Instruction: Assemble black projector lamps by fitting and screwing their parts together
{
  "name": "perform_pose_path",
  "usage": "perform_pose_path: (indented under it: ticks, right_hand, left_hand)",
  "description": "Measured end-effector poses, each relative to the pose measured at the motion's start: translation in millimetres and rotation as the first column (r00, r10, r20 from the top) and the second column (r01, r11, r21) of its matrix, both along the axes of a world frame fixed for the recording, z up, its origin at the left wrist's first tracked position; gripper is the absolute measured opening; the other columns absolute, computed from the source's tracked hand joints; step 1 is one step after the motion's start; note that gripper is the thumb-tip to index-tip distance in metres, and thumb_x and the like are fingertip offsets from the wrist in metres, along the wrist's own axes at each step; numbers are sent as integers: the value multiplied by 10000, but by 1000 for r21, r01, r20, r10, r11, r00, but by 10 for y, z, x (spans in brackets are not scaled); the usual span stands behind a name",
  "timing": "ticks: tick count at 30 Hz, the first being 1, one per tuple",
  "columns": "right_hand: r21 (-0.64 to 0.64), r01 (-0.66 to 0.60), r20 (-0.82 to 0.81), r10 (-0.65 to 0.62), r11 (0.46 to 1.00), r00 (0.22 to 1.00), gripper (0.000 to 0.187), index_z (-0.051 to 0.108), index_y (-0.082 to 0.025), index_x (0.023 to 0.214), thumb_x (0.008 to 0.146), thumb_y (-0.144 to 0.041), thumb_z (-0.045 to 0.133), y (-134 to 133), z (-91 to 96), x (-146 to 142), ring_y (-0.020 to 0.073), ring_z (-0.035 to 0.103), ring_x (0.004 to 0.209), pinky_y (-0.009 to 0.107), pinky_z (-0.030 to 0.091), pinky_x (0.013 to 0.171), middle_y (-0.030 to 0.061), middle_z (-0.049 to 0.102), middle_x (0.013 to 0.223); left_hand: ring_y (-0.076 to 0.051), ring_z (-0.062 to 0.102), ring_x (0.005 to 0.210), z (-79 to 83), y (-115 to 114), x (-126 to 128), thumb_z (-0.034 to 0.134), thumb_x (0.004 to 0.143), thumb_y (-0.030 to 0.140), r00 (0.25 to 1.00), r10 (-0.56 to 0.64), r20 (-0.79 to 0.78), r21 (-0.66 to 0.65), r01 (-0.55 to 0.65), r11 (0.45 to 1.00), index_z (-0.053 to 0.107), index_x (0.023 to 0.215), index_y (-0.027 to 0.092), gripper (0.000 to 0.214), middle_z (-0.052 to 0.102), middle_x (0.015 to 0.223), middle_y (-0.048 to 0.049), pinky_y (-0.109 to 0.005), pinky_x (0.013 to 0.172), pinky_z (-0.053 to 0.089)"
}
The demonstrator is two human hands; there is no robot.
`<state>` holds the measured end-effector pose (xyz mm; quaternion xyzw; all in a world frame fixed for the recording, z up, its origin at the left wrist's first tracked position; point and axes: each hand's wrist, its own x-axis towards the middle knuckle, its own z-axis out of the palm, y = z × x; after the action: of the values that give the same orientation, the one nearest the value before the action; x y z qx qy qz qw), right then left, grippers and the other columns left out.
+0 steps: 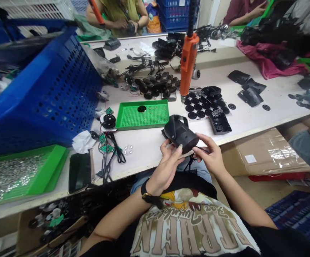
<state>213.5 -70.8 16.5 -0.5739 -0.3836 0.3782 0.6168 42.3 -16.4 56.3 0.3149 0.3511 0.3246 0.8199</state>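
A black plastic housing (pixel 185 137) with a curved shell is held between both hands over the table's front edge. My left hand (pixel 168 162) supports it from the left and below, its fingers against the shell. At its right end, my right hand (pixel 210 153) grips it with thumb and fingers. Just past the housing hangs an orange electric screwdriver (pixel 188 64), tip down. An open black casing (pixel 220 123) lies to the right. The green perforated tray (pixel 141 123) to the left holds a black disc (pixel 141 109) and small screws.
A big blue basket (pixel 82 71) and a green tray of small metal parts (pixel 55 164) stand at left, near a phone (pixel 80 171). Black discs (pixel 196 107), cables (pixel 141 64) and curved covers (pixel 251 94) lie about. Two people sit across the table.
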Motion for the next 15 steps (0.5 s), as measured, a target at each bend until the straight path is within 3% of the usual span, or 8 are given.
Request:
perform_pose_path:
  ticks: [4,7,10,13,15]
  right_hand:
    - [75,27,-93,-20,997,995,257,752,-319,1145,893,-367,756,61,-53,-36,98,696,578,328,646,603,63,661,1475]
    - [19,143,-317,-130,989,939,299,738,-308,1140,852,-366,794,154,-54,-86,94,676,539,264,616,556,21,809,1090]
    - [-89,151,-547,-175,985,819,391,715,-293,1135,770,-313,853,244,-66,-124,86,612,477,200,567,497,-71,690,638]
    - [-141,92,-669,-163,986,725,416,710,-278,1079,701,-208,870,305,-112,-154,63,571,475,159,538,480,-100,628,585]
    - [-147,65,-693,-150,987,705,398,715,-270,1035,682,-162,862,336,-164,-177,43,532,466,133,508,460,-107,617,591]
  left_hand:
    - [-232,635,1261,-168,-42,89,800,873,408,999,36,15,52,-36,998,408,1182,267,519,618,1372,-68,-476,1092,490]
    - [-165,661,1111,-249,-62,111,838,818,334,995,91,-35,188,-83,979,412,1104,261,518,642,1183,-20,-370,1008,524]
    - [-150,647,1004,-271,-28,87,811,818,298,984,141,-104,334,-99,937,432,1042,252,443,619,1024,-2,-314,905,541]
    - [-155,632,947,-257,14,39,744,872,296,958,202,-206,460,-87,883,478,1058,244,329,606,985,-13,-322,873,536]
    - [-162,625,917,-244,32,11,717,898,299,944,217,-249,514,-61,856,518,1071,239,270,609,964,-20,-339,876,528]
